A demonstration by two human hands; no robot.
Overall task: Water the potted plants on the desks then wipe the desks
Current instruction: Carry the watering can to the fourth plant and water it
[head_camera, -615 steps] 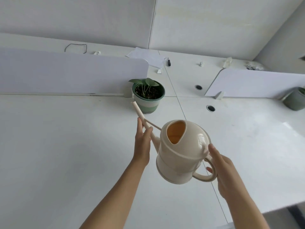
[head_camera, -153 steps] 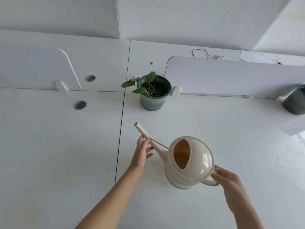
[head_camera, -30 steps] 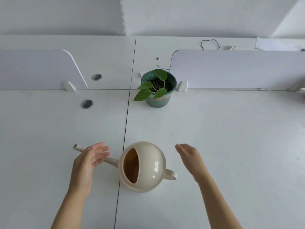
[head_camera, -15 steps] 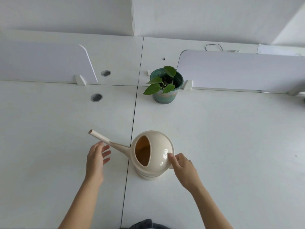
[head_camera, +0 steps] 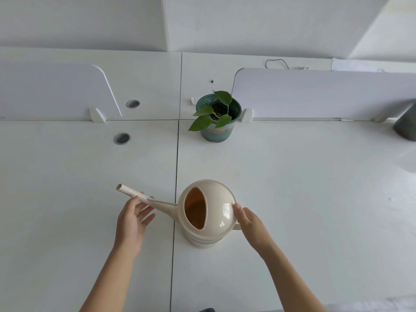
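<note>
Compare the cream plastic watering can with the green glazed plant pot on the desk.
The cream plastic watering can is domed with a long spout; the green glazed plant pot is a plain open cup. The can is larger in view and nearer; the pot sits far back beside a white divider. The can's opening shows no plant; the pot holds soil and leaves. Both stand upright on the white desk.

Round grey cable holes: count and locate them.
2. The far hole sits beside the left white divider; the near hole lies just before it. Dividers may hide more.
</note>
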